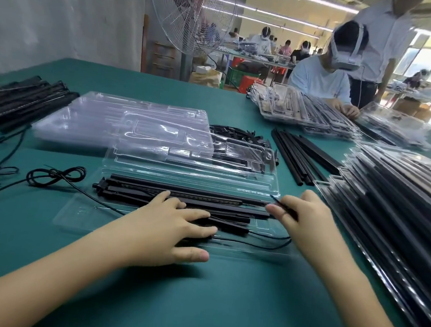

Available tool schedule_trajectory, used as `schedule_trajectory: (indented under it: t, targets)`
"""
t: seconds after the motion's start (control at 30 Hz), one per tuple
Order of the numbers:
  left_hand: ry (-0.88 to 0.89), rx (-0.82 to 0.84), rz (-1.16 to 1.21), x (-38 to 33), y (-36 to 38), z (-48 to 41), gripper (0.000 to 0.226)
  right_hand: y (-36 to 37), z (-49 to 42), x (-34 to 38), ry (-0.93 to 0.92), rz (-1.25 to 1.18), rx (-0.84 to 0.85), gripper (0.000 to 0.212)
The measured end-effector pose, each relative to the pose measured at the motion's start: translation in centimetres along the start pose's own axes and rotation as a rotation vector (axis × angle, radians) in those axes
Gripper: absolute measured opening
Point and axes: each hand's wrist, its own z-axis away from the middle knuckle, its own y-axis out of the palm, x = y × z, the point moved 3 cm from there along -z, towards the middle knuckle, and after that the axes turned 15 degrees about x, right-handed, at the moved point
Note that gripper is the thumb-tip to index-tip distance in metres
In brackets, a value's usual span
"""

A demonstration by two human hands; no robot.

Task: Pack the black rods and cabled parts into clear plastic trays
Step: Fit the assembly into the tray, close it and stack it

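Observation:
A clear plastic tray (79, 216) lies open on the green table in front of me, with several black rods (180, 195) laid lengthwise in it. My left hand (177, 225) rests flat with spread fingers on the near rods and a thin black cable (267, 246). At the rods' right end, my right hand (301, 217) pinches a thin black piece between thumb and fingers. A coiled black cable (57, 175) lies just left of the tray.
A stack of empty clear trays (124, 119) sits behind. Loose black rods (301, 157) lie right of centre, filled trays (401, 205) stack along the right edge. More black rods (19, 99) lie at far left. A person (328, 76) works across the table; a fan (191, 15) stands behind.

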Motion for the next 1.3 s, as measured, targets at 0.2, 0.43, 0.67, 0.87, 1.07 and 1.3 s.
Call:
schedule_trajectory:
  t: [0.2,0.43,0.67,0.87,1.07,1.3]
  targets:
    - [0.079,-0.01,-0.006,0.5,0.0,0.1,0.069,1.9,0.2,3.0,-0.208,-0.439,-0.026,0.013]
    - [0.105,-0.042,-0.012,0.4,0.1,0.1,0.07,4.3,-1.2,2.6,-0.185,-0.383,0.054,0.038]
    - [0.096,-0.06,-0.023,0.2,-0.2,0.0,0.074,4.8,-1.4,2.6,-0.283,-0.237,0.176,0.029]
    - [0.102,-0.121,-0.082,-1.2,-0.6,-0.4,0.064,4.8,-1.3,2.7,-0.279,-0.232,0.185,0.04]
    - [0.067,-0.109,-0.149,-1.4,-0.2,-0.6,0.07,4.0,-0.3,3.2,-0.324,-0.213,0.285,0.013]
    - [0.018,-0.078,-0.154,-1.6,0.0,-0.8,0.069,0.9,0.7,0.2,-0.196,-0.264,0.564,0.026]
